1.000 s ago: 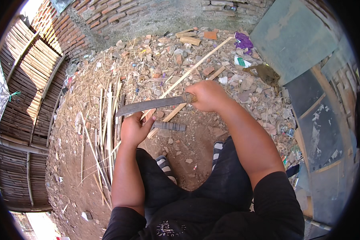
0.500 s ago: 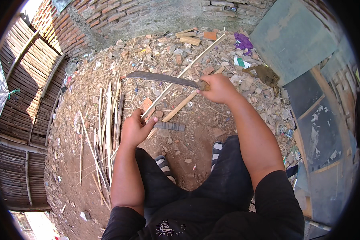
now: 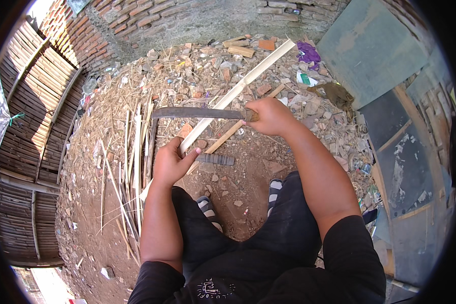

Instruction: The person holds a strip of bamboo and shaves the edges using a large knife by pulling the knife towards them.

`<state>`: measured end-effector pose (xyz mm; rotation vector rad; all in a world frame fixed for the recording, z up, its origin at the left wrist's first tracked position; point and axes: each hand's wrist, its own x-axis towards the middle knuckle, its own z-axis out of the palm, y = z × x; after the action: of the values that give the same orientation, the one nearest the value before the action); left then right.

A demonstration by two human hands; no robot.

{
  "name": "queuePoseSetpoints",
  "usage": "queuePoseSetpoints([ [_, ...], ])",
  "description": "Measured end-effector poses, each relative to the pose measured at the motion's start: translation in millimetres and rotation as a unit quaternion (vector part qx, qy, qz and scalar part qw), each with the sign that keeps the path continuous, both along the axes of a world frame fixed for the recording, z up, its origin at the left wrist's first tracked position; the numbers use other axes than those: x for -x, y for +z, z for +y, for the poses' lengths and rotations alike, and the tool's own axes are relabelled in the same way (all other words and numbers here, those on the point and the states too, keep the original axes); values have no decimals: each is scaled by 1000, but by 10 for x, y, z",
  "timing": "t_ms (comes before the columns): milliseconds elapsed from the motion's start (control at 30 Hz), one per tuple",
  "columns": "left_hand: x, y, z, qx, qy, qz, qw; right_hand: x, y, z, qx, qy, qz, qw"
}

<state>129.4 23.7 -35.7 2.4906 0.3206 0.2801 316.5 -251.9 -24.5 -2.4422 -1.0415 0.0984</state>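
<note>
My left hand (image 3: 175,161) grips a long pale bamboo strip (image 3: 256,71) that slants up to the upper right, its broader face showing. My right hand (image 3: 270,116) is closed on the handle of a machete (image 3: 197,113), whose dark blade lies level across the strip, pointing left; whether it touches the strip I cannot tell. Under the strip a wooden slat (image 3: 224,137) lies on the ground. A grey ridged object (image 3: 217,159) lies just right of my left hand, on the ground before my feet.
Loose slats (image 3: 137,167) lie left of me. Rubble, straw and a purple cloth (image 3: 307,53) cover the ground ahead, up to a brick wall (image 3: 152,20). A woven bamboo panel (image 3: 35,91) stands left; flat grey boards (image 3: 370,61) lean at the right.
The machete rose and moved right, then came down a little. The strip in my left hand has turned to show a wider face.
</note>
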Motion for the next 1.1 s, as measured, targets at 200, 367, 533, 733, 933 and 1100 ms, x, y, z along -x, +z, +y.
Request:
queuePoseSetpoints([
  [200,0,14,-33,6,2,-19,1000,39,74,-10,6,-5,2,1000],
  [367,-16,-3,-35,5,0,-27,1000,44,-22,42,1,24,-13,1000],
  [533,9,0,-5,-12,3,-21,1000,69,99,26,14,14,4,1000],
  [733,-13,9,-10,-36,-1,-3,999,-128,3,-163,-40,-53,43,997],
  [933,-15,11,-12,-34,7,22,999,106,114,63,4,-1,49,999],
  [1100,-8,-32,14,-44,-1,12,999,107,134,100,37,4,43,998],
])
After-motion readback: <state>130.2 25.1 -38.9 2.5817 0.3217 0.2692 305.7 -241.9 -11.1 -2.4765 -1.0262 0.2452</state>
